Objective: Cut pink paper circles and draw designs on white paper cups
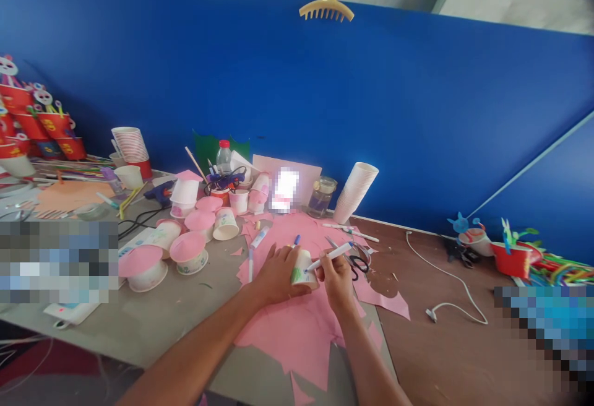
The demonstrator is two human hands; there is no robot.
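My left hand (279,273) is closed around a white paper cup (302,268) lying on its side, with green and blue marks drawn on it. A white marker (330,257) is pinched in my right hand (337,276), its blue tip at the cup's wall. Beneath both hands spreads pink paper (288,332) with ragged cut edges. Black-handled scissors (359,265) lie just right of my right hand. Another marker (258,238) rests on the paper beyond my left hand.
Several paper cups with pink tops (188,251) stand to the left. Behind are a lit phone (284,189), a glass jar (322,197) and a leaning stack of white cups (356,192). A white cable (457,282) lies right; a glue gun (160,191) lies left.
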